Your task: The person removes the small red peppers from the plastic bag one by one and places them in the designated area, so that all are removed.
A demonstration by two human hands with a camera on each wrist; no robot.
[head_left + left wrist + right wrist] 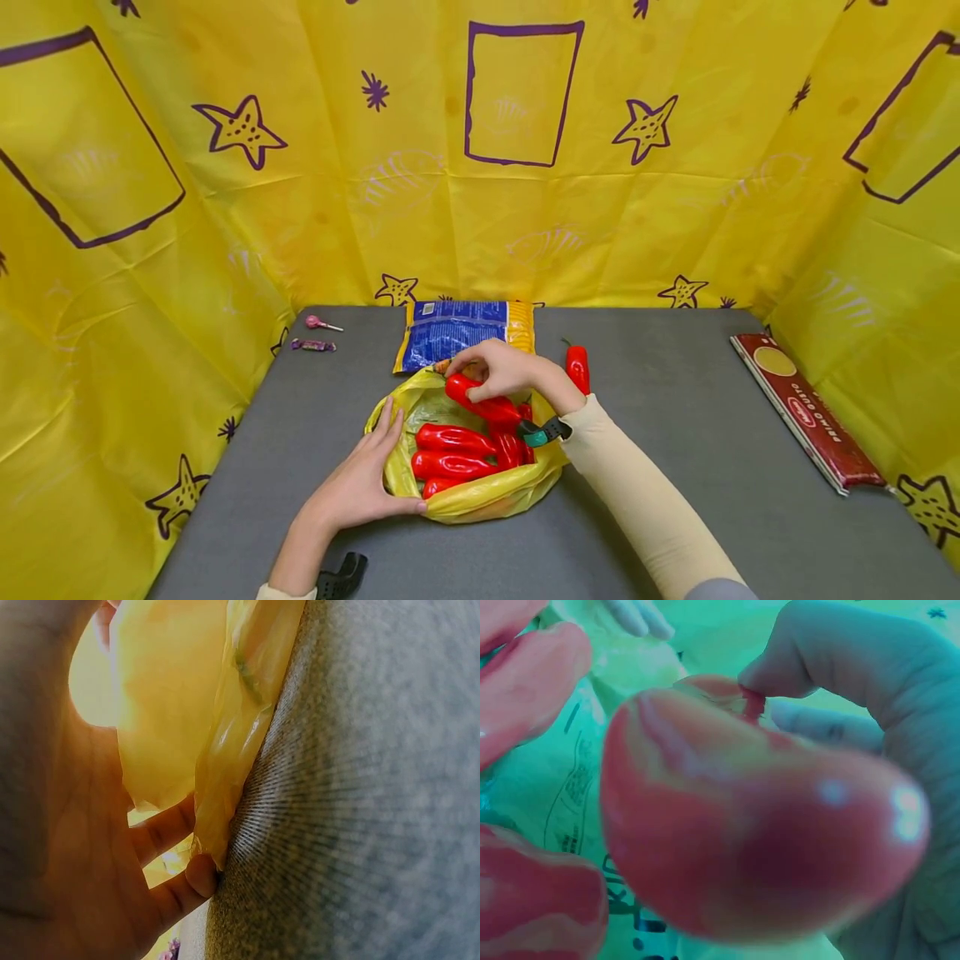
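A yellow plastic bag [487,498] lies with its mouth spread wide, and several glossy red peppers [453,465] rest inside. My left hand [363,475] is against the bag's left side, fingers spread and mostly straight, thumb along the front rim. In the left wrist view, fingertips touch the yellow plastic [225,765] close to the table. My right hand [504,367] pinches one red pepper [480,402] between thumb and fingers, over the bag's far right part. The right wrist view shows this pepper [757,832] up close, hiding part of the fingers.
Behind the bag lies a blue and yellow packet [457,329]. Another red pepper [577,367] is on the table right of my right hand. A lollipop [318,322] and a wrapped candy [313,345] lie back left. A dark red package [810,408] lies along the right edge.
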